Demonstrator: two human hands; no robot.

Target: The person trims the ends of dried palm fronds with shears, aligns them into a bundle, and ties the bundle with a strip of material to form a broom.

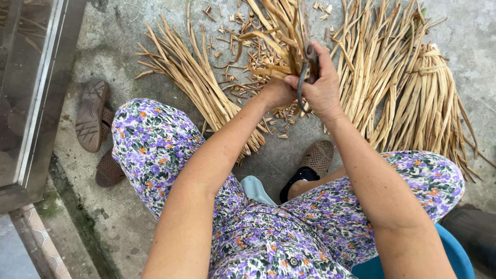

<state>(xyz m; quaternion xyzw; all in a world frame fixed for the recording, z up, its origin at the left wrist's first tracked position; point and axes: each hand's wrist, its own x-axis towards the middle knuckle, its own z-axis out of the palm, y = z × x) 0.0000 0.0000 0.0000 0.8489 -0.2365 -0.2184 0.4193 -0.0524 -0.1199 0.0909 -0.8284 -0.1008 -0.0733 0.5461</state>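
Head view is showing long piles of dry tan plant stalks [408, 88] lying on the grey concrete floor [465, 31], far from the knees. A handful of tan stalks [279, 36] is pointing far, away from the body, left hand [278, 92] fingers closing around its near end. Just right, touching, right hand [324, 85] is gripping dark metal shears [309, 70], fingers curled tight.

No packages, labels, signs or screens show anywhere in the frame, from edge to edge.

Bunch of dry tan stalks [276, 39], upright, dark scissors [309, 72] against it
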